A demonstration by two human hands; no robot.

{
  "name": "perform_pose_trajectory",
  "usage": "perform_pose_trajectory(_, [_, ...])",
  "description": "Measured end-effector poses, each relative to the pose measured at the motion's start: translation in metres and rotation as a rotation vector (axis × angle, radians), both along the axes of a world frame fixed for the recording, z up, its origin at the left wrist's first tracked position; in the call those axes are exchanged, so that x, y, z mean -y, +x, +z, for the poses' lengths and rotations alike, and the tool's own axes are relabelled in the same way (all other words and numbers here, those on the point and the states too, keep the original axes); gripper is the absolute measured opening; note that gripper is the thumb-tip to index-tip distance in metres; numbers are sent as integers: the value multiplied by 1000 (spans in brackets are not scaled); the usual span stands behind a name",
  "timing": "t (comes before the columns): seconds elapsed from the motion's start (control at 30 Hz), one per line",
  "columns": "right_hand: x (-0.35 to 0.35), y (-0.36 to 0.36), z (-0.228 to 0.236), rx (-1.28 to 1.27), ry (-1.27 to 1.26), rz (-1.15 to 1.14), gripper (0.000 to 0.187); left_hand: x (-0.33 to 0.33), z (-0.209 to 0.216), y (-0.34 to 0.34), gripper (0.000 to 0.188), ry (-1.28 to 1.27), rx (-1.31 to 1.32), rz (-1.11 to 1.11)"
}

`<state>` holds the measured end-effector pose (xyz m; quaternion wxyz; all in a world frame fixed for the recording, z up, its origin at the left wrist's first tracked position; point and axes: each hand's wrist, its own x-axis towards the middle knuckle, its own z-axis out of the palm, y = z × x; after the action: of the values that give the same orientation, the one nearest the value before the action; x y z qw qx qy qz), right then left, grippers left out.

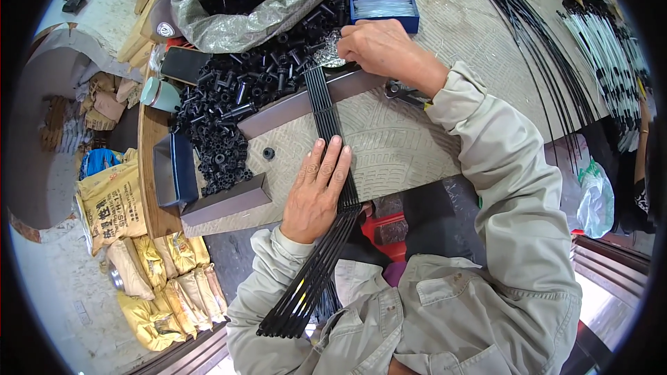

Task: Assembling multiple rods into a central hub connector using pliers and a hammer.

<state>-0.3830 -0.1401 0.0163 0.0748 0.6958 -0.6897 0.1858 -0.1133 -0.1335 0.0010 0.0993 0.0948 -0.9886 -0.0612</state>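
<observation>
A flat row of thin black cables (321, 94) lies side by side across the table, and its near ends (292, 312) fan out past the table edge over my left forearm. My left hand (313, 194) rests on the row with its fingers stretched out together, palm down. Beyond the far end of the row, my right hand (382, 48) is closed in a pinch; whatever is between its fingertips is hidden. The cables cross a grey metal bar (278, 112). Just past my right hand stands a blue box (404, 24) of thin clear strips (382, 7).
Loose black plastic fittings (229, 107) heap up at the left around a grey woven sack (271, 28). Pliers (403, 92) lie below my right wrist. A phone (184, 64), teal cup (161, 94) and blue tray (175, 170) line the left edge. Long black cables (528, 28) lie at right.
</observation>
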Motion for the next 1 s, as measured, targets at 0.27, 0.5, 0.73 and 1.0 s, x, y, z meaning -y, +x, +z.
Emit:
perform_pose_trajectory(0.27, [5, -2, -3, 120, 40, 19, 4, 1, -1, 1, 56, -1, 2, 4])
perform_pose_trajectory(0.5, [6, 3, -6, 42, -233, 85, 5, 2, -2, 2, 56, 2, -12, -4])
perform_pose_trajectory(0.73, [7, 1, -12, 24, -155, 86, 7, 2, 4, 4, 57, -21, 30, -4])
perform_pose_trajectory(1.0, [4, 7, -11, 97, -129, 76, 7, -2, 8, 4, 68, 34, 23, -32])
